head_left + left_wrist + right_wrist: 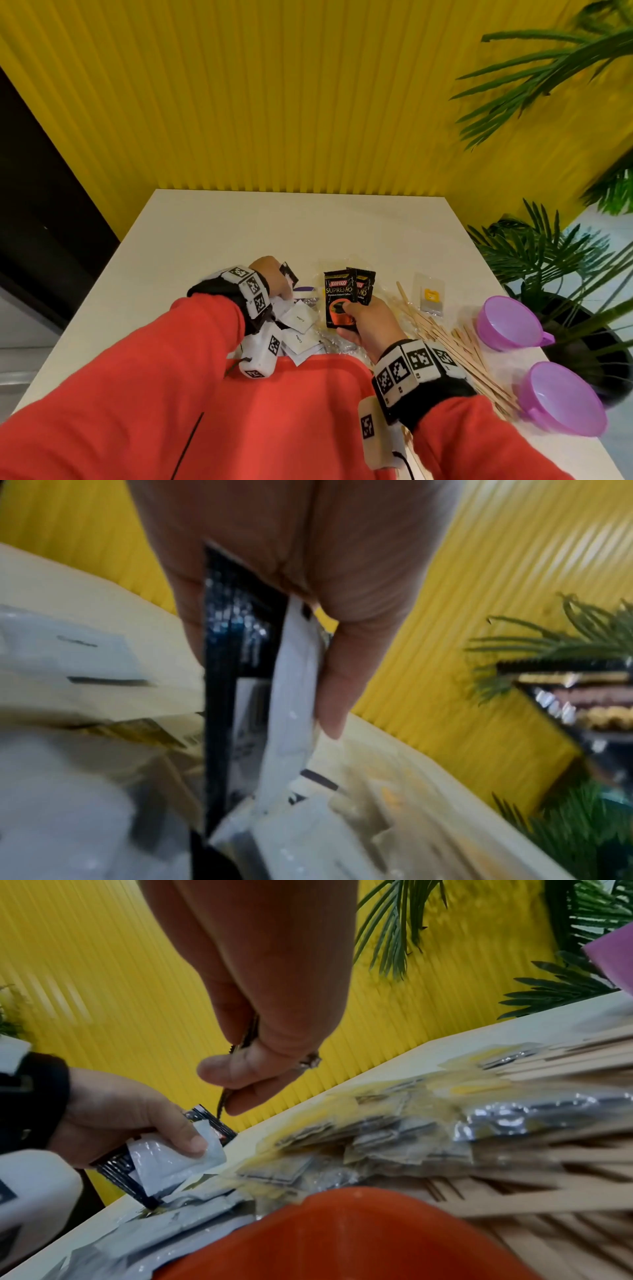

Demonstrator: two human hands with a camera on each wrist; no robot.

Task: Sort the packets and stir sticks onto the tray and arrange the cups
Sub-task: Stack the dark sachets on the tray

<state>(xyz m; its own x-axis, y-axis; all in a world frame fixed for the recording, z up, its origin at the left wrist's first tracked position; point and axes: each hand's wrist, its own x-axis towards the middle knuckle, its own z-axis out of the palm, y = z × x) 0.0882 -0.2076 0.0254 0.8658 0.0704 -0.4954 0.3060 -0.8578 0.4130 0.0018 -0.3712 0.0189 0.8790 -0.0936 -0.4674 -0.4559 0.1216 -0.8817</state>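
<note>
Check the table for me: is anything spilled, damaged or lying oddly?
Nothing looks spilled or torn. The stir sticks lie fanned in a loose heap right of the tray, and white packets overlap the tray's far rim. Both purple cups sit near the table's right edge, tilted.

Coffee sachets [338, 298]: glossy black foil; stir sticks [459, 346]: pale matt wood; cups [510, 322]: smooth translucent purple plastic; tray [342, 1240]: smooth red plastic.
</note>
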